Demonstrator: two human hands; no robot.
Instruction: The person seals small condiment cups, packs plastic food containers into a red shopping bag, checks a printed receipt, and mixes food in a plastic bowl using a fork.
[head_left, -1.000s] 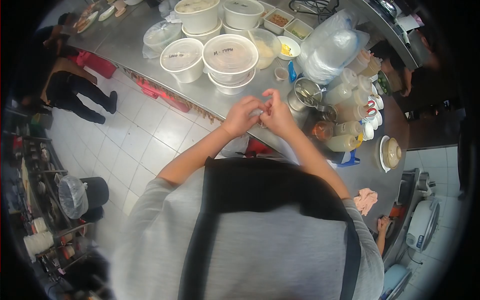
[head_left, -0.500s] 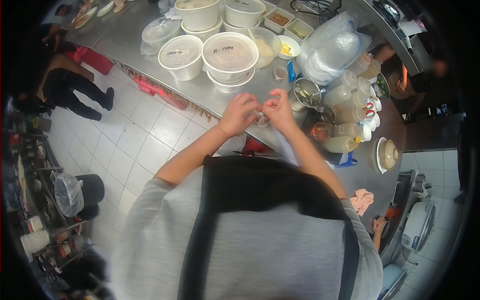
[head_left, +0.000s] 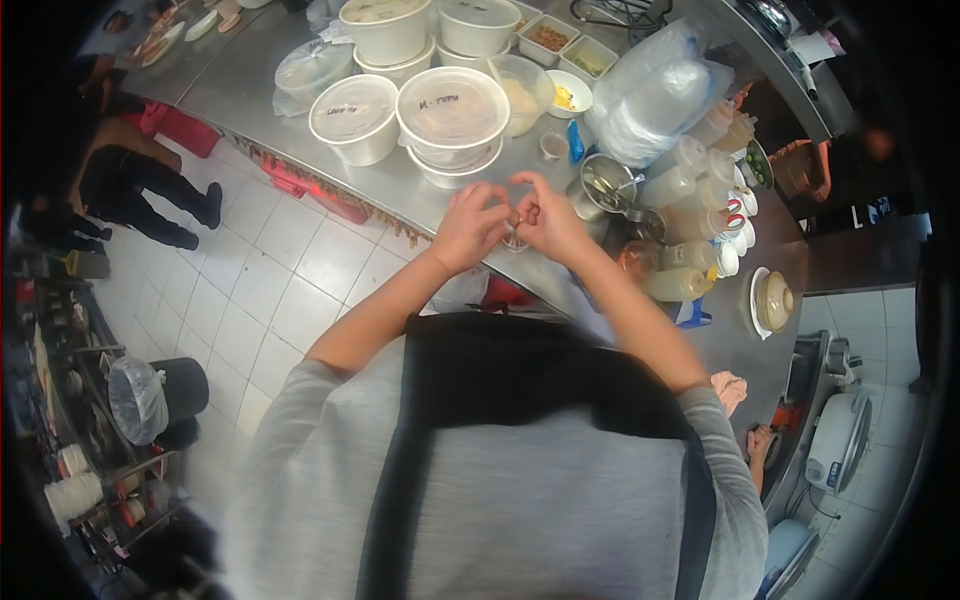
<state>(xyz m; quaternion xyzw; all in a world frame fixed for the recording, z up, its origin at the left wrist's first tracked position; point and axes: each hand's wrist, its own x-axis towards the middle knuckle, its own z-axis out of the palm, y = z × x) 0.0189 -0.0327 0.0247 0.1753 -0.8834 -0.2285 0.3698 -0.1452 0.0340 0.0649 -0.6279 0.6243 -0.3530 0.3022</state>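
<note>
My left hand (head_left: 470,226) and my right hand (head_left: 548,222) meet at the counter's near edge, fingertips almost together. Between and just below them is a small clear plastic cup (head_left: 514,241), partly hidden by the fingers. The left fingers are bent and closed at the cup's top. On the right, thumb and fingers pinch at the same spot while the index finger arches up. Any smaller piece in the pinch is too small to make out. Ahead of the left hand stands a stack of lidded white tubs (head_left: 452,105).
Right of my hands are a metal pot with utensils (head_left: 606,186), several squeeze bottles (head_left: 680,285) and a bundle of plastic bags (head_left: 655,105). A small cup (head_left: 553,147) and a white bowl (head_left: 568,93) sit beyond. Another person (head_left: 140,185) stands at the left.
The view has shifted slightly. My hands stay together at the small cup, with the fingers closing in a little and the right index finger arching further over.
</note>
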